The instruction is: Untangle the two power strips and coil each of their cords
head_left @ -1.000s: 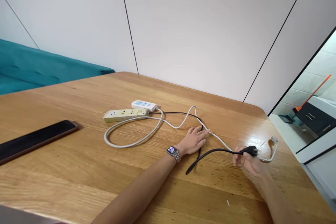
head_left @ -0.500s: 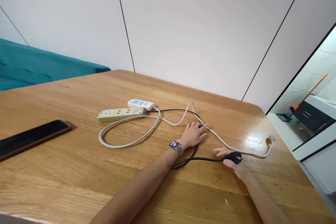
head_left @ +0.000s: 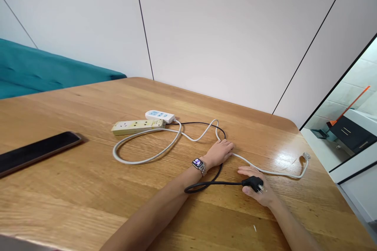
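Note:
My left hand [head_left: 219,152], a watch on its wrist, lies flat with fingers stretched out on the wooden table [head_left: 88,188], pressing on the black cable [head_left: 206,185] and touching the white cable [head_left: 265,170]. My right hand [head_left: 255,188] rests low on the table, its thumb and fingers closed around the black plug [head_left: 252,182], prongs pointing right. The black cable loops from the plug under my left hand toward a beige power strip [head_left: 138,126]. A white power strip [head_left: 160,115] lies just behind the beige one.
A dark phone [head_left: 35,151] lies at the left of the table. The white cable's plug [head_left: 305,157] rests near the table's right edge. Behind are a white wall and a teal sofa [head_left: 44,74]; the right shows a tiled room.
My right hand has brought the black plug down from above the table and leftward, toward me. The black cable's slack now forms a loop below my left wrist. The left hand barely moved.

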`<act>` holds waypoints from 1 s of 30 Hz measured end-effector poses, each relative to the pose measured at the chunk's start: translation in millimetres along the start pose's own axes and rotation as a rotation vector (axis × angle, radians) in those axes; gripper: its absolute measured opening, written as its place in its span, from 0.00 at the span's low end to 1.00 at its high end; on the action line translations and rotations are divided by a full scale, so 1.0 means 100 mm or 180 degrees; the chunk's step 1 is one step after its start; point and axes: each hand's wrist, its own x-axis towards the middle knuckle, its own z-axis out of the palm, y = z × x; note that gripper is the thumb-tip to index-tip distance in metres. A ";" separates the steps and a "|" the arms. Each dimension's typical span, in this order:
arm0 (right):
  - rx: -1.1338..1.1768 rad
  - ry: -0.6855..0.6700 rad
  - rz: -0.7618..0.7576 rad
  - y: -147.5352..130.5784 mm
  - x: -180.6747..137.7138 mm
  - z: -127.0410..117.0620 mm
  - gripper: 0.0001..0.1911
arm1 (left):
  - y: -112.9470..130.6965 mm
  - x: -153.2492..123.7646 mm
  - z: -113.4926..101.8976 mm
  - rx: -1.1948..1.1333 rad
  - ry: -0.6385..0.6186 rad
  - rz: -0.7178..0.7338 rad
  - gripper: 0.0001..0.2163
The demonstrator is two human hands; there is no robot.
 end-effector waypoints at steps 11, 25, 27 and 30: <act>-0.0509 0.0234 0.0053 0.09 0.01 0.05 0.24 | 0.00 0.03 -0.22 -0.0987 0.0852 -0.0147 0.14; -0.0070 0.2110 0.1148 0.62 0.10 -0.07 0.21 | 0.42 -0.06 -0.80 -0.3303 -0.2008 -0.0055 0.23; -0.0277 0.2271 0.1165 0.63 0.10 -0.07 0.22 | 0.51 -0.06 -0.72 -0.3447 -0.2283 -0.0266 0.23; -0.0583 0.2318 0.1120 0.62 0.09 -0.05 0.24 | 0.65 -0.05 -0.53 -0.3568 -0.2629 -0.0375 0.30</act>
